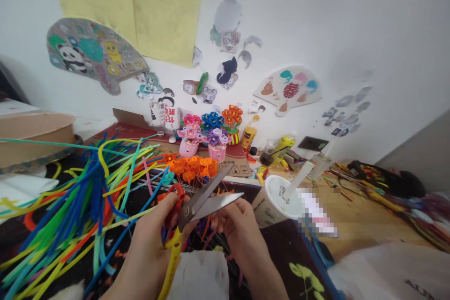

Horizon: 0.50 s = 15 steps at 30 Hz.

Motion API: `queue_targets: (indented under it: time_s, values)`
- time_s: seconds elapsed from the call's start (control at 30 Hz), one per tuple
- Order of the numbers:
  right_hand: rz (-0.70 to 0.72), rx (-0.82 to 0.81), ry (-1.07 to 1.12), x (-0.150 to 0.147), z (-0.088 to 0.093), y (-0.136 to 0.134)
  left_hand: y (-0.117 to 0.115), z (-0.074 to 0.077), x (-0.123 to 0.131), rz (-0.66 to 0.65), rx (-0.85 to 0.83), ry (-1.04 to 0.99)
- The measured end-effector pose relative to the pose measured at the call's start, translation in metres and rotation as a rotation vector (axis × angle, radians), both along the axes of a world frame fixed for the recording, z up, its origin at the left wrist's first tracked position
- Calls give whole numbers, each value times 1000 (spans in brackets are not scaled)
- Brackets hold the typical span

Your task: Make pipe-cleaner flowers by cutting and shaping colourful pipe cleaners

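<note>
My left hand (147,241) is closed around a pair of scissors (216,204) with red and yellow handles. Their blades are spread and point up to the right. The tips of my right hand (243,229) are bent together just behind the lower blade. What they pinch is partly hidden; a thin pinkish strand shows near them. Bundled fuzzy pipe cleaners (84,197) in blue, green, yellow and orange lie left of my left hand. Beyond the blades are orange pipe-cleaner flowers (191,168) on thin wire stems. Below my hands sits a whitish piece (202,275), perhaps paper or cloth.
A lidded white cup (276,201) with a straw stands close to my right hand. Potted pipe-cleaner flowers (188,147), a juice bottle (249,132) and a yellow bottle (286,143) line the wall. At far left is a round tan container (35,133); a white bag (393,269) lies front right.
</note>
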State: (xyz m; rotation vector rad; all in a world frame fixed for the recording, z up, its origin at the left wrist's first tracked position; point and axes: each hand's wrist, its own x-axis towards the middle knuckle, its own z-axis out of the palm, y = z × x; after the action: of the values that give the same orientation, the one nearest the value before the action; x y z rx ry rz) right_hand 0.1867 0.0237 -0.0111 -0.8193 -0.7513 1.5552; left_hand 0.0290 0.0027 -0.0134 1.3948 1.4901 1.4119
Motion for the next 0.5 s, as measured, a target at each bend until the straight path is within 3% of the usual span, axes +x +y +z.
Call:
queue_targets:
  time_s: [0.17,0.37,0.5]
  values:
    - [-10,-31,70,2,-1,0,0,0,-1,-13,-5,-8]
    - [63,-226,342,-4,4,-4,0,-2,-1,-18,18,18]
    - [64,-2,151,-5,8,-6,2,9,0,-21,70,49]
